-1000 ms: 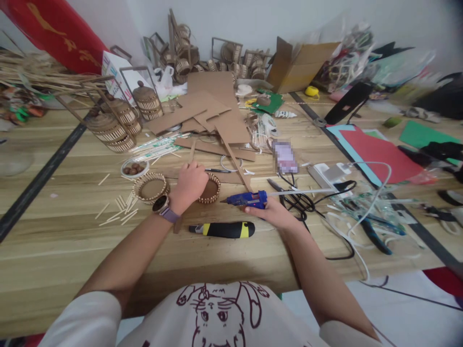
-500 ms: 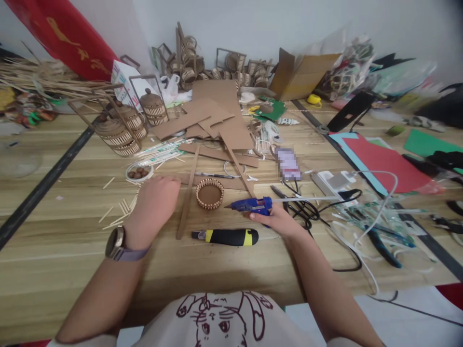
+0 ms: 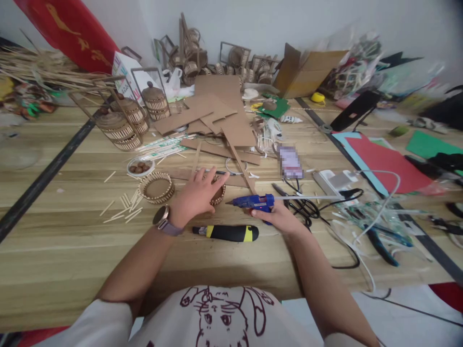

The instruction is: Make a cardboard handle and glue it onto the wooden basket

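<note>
My left hand [image 3: 198, 193] reaches over a small round basket [image 3: 220, 193] of short wooden sticks on a cardboard base. Its fingers are spread, and they hide much of the basket; whether they touch it I cannot tell. A blue hot glue gun [image 3: 253, 201] is gripped in my right hand [image 3: 284, 218], its nozzle aimed left toward that basket. Left of my left hand sits a wider basket [image 3: 156, 189] of the same make. Below the glue gun lies a black and yellow utility knife [image 3: 231, 233].
Loose sticks [image 3: 125, 205] and a bowl of brown balls [image 3: 141, 167] lie to the left. Cardboard pieces [image 3: 220, 108] cover the back middle. Cables, a power strip [image 3: 327, 185] and pliers [image 3: 381, 246] lie right. Finished lidded baskets [image 3: 119, 127] with tall handles stand at the back left.
My left hand has moved right and its fingers have spread over the small basket, uncovering the wider basket. The right hand keeps the glue gun in nearly the same place.
</note>
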`<state>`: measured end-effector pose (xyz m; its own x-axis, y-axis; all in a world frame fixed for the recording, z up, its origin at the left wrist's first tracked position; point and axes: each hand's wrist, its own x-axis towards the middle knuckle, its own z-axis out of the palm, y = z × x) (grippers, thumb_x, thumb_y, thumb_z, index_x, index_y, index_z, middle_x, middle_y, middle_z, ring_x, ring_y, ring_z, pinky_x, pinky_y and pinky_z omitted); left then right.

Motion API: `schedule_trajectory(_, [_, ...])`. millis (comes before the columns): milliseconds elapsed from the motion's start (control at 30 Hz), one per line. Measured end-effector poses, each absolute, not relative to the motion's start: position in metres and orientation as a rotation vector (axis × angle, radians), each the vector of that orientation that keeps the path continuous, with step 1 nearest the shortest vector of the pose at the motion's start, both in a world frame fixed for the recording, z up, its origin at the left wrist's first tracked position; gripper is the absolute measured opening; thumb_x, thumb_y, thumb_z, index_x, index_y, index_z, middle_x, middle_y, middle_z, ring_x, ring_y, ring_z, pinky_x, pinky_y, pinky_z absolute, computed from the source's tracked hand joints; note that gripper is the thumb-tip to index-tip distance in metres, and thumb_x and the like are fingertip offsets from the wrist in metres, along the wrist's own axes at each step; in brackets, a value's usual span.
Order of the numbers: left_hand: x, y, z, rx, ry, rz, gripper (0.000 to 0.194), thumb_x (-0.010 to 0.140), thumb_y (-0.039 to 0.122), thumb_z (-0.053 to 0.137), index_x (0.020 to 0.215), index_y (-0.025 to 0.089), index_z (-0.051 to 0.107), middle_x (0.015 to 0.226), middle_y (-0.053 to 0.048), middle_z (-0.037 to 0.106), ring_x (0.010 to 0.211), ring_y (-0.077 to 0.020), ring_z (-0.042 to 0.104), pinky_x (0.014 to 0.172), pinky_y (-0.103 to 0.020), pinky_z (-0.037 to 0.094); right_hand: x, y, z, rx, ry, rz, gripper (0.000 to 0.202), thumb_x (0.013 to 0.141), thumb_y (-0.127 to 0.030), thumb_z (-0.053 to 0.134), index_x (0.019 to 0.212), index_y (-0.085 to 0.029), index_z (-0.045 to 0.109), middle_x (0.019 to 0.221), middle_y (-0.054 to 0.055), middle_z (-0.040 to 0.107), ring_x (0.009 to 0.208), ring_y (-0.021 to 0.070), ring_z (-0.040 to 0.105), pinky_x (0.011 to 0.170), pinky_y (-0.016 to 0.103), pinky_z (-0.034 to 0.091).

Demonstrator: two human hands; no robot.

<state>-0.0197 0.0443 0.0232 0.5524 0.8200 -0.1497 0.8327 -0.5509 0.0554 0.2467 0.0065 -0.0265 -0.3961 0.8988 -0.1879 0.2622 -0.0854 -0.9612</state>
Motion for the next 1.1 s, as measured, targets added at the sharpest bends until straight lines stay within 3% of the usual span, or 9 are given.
schedule_trajectory(100, [-0.012, 0.044, 0.023, 2.673, 1.408, -0.174, 0.109, 0.071, 0.023, 0.083, 0.158, 0.027, 0.018, 0.162, -0.02, 0.027, 0.138, -0.046, 0.039, 0.107, -0.058, 0.039, 0.246, 0.006, -0.026, -1.256, -1.633, 1.519, 0.047, 0.075, -0.053, 0.078, 0.103, -0.016, 0.076, 0.098, 0.009, 0.077, 0.09, 0.0235, 0.069, 0.09, 0.039, 0.053])
schedule_trajectory(233, [-0.013, 0.047, 0.019, 2.67, 1.4, -0.071, 0.09, 0.073, 0.016, 0.073, 0.153, 0.028, 0.032, 0.15, -0.017, 0.043, 0.128, -0.0416, 0.047, 0.099, -0.053, 0.046, 0.246, 0.005, -0.027, -1.266, -1.66, 1.471, 0.048, 0.076, -0.055, 0.077, 0.106, -0.017, 0.076, 0.1, 0.009, 0.078, 0.091, 0.0246, 0.071, 0.089, 0.04, 0.055])
schedule_trajectory(400, [-0.023, 0.059, 0.012, 2.482, 1.363, 0.258, 0.082, 0.073, 0.026, 0.074, 0.147, 0.026, 0.039, 0.143, -0.014, 0.046, 0.128, -0.0375, 0.047, 0.107, -0.052, 0.041, 0.246, 0.003, -0.03, -1.28, -1.653, 1.343, 0.043, 0.077, -0.054, 0.075, 0.103, -0.02, 0.076, 0.106, 0.008, 0.078, 0.098, 0.027, 0.071, 0.093, 0.043, 0.055])
schedule_trajectory(500, [-0.026, 0.064, 0.013, 2.233, 1.387, 0.415, 0.085, 0.07, 0.03, 0.077, 0.146, 0.025, 0.039, 0.146, -0.012, 0.045, 0.135, -0.0344, 0.044, 0.113, -0.048, 0.037, 0.246, 0.0, -0.033, -1.343, -1.56, 1.214, 0.039, 0.076, -0.055, 0.076, 0.096, -0.021, 0.075, 0.099, 0.009, 0.078, 0.094, 0.0276, 0.071, 0.09, 0.044, 0.057])
schedule_trajectory(833, [-0.027, 0.066, 0.02, 1.896, 1.466, 0.323, 0.088, 0.068, 0.044, 0.077, 0.145, 0.022, 0.041, 0.145, -0.015, 0.05, 0.132, -0.0332, 0.051, 0.107, -0.045, 0.042, 0.236, -0.004, -0.025, -1.34, -1.717, 0.947, 0.036, 0.079, -0.055, 0.073, 0.085, -0.019, 0.07, 0.073, 0.004, 0.068, 0.066, 0.0203, 0.063, 0.063, 0.033, 0.053])
schedule_trajectory(933, [-0.029, 0.067, 0.017, 1.921, 1.453, 0.306, 0.087, 0.067, 0.047, 0.077, 0.144, 0.024, 0.042, 0.144, -0.014, 0.051, 0.13, -0.0335, 0.052, 0.105, -0.046, 0.043, 0.236, -0.005, -0.028, -1.38, -1.684, 0.984, 0.039, 0.079, -0.056, 0.072, 0.09, -0.019, 0.073, 0.079, 0.006, 0.073, 0.071, 0.0227, 0.067, 0.067, 0.035, 0.056])
schedule_trajectory(1100, [-0.031, 0.067, 0.015, 2.028, 1.359, 0.25, 0.09, 0.067, 0.042, 0.078, 0.146, 0.024, 0.039, 0.146, -0.013, 0.047, 0.133, -0.0336, 0.049, 0.108, -0.046, 0.041, 0.237, -0.005, -0.029, -1.425, -1.591, 1.108, 0.044, 0.078, -0.055, 0.074, 0.106, -0.02, 0.075, 0.101, 0.01, 0.078, 0.095, 0.0297, 0.073, 0.089, 0.045, 0.058])
